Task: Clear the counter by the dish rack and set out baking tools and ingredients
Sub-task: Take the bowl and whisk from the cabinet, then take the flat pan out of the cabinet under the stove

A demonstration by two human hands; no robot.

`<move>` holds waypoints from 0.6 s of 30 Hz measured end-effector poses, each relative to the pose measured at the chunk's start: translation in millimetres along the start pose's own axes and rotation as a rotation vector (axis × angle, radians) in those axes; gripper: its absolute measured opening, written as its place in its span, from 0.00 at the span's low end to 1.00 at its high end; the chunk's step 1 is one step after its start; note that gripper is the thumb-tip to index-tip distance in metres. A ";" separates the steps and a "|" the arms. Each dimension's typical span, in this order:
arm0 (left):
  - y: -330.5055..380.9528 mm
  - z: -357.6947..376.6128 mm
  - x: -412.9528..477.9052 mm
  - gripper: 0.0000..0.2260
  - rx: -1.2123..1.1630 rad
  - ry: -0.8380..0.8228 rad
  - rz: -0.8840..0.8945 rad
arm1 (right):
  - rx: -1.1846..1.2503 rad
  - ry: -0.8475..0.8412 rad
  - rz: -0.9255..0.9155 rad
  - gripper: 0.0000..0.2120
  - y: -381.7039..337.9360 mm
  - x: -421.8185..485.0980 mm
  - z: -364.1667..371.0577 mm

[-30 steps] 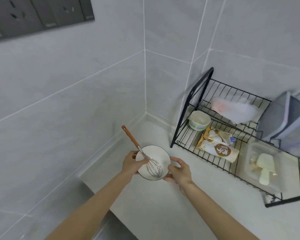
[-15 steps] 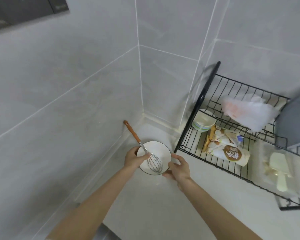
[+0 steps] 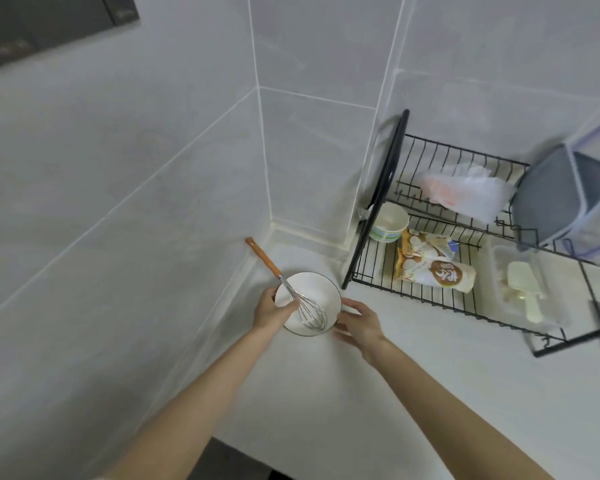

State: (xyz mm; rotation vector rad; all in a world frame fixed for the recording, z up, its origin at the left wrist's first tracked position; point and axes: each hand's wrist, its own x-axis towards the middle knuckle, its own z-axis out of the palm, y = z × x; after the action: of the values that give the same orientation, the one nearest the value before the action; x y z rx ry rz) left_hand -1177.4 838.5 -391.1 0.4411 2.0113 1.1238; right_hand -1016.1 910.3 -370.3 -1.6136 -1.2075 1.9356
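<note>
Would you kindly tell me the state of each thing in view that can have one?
bowl, upright on the counter, whisk inside.
whisk, leaning on the bowl's rim, handle toward the wall.
left hand, grips the bowl's rim.
right hand, open beside the bowl.
paper cup, upright in the rack.
snack bag, lying flat in the rack.

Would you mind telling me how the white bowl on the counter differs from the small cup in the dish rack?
The white bowl is out on the counter, its rim held by the left hand; the small cup stands untouched on the lower shelf of the dish rack. The white bowl holds a whisk; the small cup looks empty. The white bowl is wider and plain with a dark rim; the small cup has a coloured band outside. Both are upright and pale inside.
</note>
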 end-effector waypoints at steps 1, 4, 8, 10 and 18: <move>2.8 -2.4 -7.6 0.24 0.007 0.008 0.025 | -0.003 0.018 -0.012 0.15 -1.6 -3.9 -2.3; 7.7 -14.6 -29.6 0.17 0.042 0.066 0.104 | 0.006 0.083 -0.071 0.15 -5.5 -20.9 -9.9; 11.7 -21.8 -49.6 0.15 0.019 0.029 0.190 | 0.055 0.084 -0.135 0.14 -7.9 -53.5 -27.2; 20.3 -19.1 -62.3 0.13 -0.050 -0.045 0.193 | 0.077 0.070 -0.142 0.14 -6.1 -71.4 -39.1; 65.2 50.2 -118.8 0.11 0.010 -0.376 0.300 | 0.184 0.206 -0.202 0.14 20.6 -137.9 -115.3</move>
State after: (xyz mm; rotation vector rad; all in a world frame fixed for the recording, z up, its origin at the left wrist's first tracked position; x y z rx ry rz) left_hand -1067.4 829.4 -297.8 0.9117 1.6567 1.1098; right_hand -864.1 843.4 -298.5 -1.4920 -1.0342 1.6594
